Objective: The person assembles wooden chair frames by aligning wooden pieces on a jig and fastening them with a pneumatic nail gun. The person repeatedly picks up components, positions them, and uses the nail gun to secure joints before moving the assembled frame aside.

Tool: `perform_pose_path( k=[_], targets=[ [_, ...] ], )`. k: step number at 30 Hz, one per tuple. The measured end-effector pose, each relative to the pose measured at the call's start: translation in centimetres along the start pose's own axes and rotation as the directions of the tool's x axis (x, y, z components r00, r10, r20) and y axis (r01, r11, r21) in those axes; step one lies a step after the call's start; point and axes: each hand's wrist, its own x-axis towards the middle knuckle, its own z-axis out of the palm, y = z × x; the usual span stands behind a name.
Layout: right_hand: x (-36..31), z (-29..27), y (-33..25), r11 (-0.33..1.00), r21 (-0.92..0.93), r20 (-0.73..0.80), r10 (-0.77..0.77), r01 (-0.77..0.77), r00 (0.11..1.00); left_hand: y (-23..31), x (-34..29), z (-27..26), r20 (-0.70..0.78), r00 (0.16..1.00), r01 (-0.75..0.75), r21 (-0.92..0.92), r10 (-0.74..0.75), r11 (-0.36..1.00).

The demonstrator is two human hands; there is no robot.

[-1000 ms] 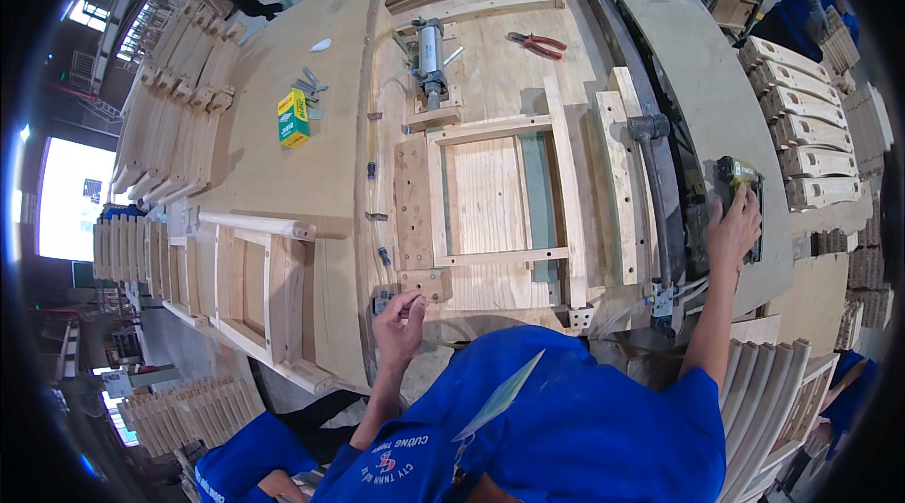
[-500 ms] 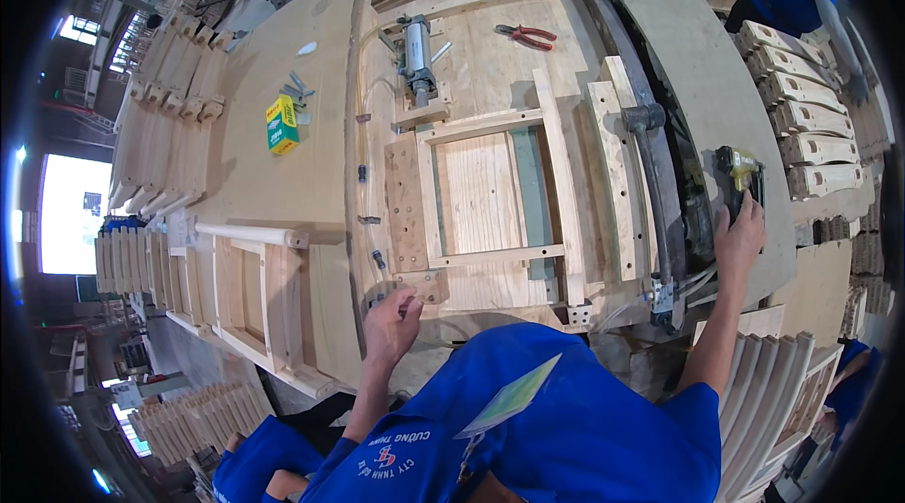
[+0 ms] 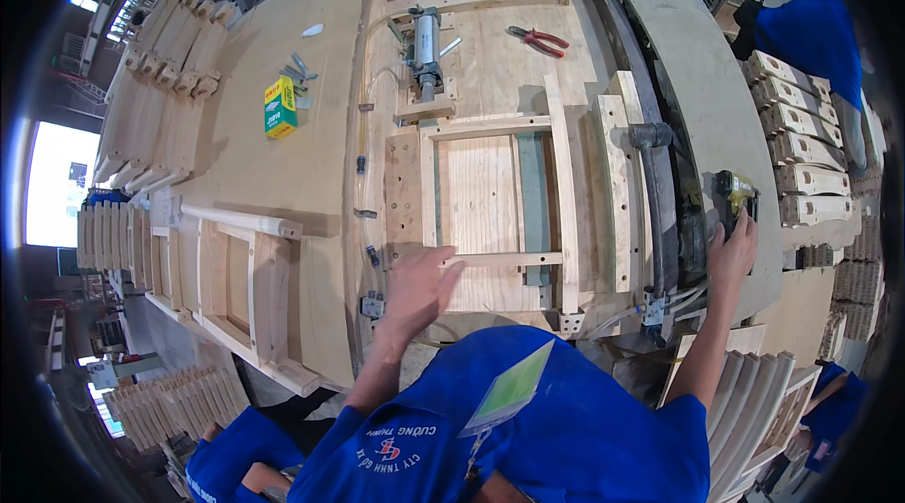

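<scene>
A pale wooden frame (image 3: 490,260) lies on the bench in front of me, with a longer rail (image 3: 560,192) along its right side. My left hand (image 3: 415,291) is over the frame's near left corner, slightly blurred, its fingers stretched out and apart; whether they touch the wood I cannot tell. On the right, my right hand (image 3: 732,253) is wrapped round the handle of a black and yellow nail gun (image 3: 735,190) on the side board. A pneumatic cylinder (image 3: 426,46) is mounted beyond the frame's far left corner.
Red-handled pliers (image 3: 537,39) lie at the back. A green and yellow box (image 3: 280,109) and metal strips (image 3: 299,69) are on the left board, near an assembled wooden frame (image 3: 247,286). A dark metal bar (image 3: 655,192) runs between bench and side board. Another person (image 3: 806,36) works at the far right.
My left hand has moved right and forward, from the bench's near left edge to the frame's corner, and its fingers have opened out. My right hand keeps its grip on the nail gun.
</scene>
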Motion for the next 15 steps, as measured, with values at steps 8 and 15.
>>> perform_pose_path(
  k=[8, 15],
  targets=[
    [-0.6, -0.5, -1.3, 0.999, 0.021, 0.013, 0.045, -0.045, 0.999, -5.0, -10.5, -5.5, -0.130, 0.951, 0.290, 0.059, -0.281, 0.955],
    [0.1, -0.3, -1.6, 1.000, -0.006, -0.012, 0.009, -0.009, 1.000, -6.6, -13.5, -3.6, -0.146, 0.849, 0.488, -0.149, -0.508, 0.860]
  ],
)
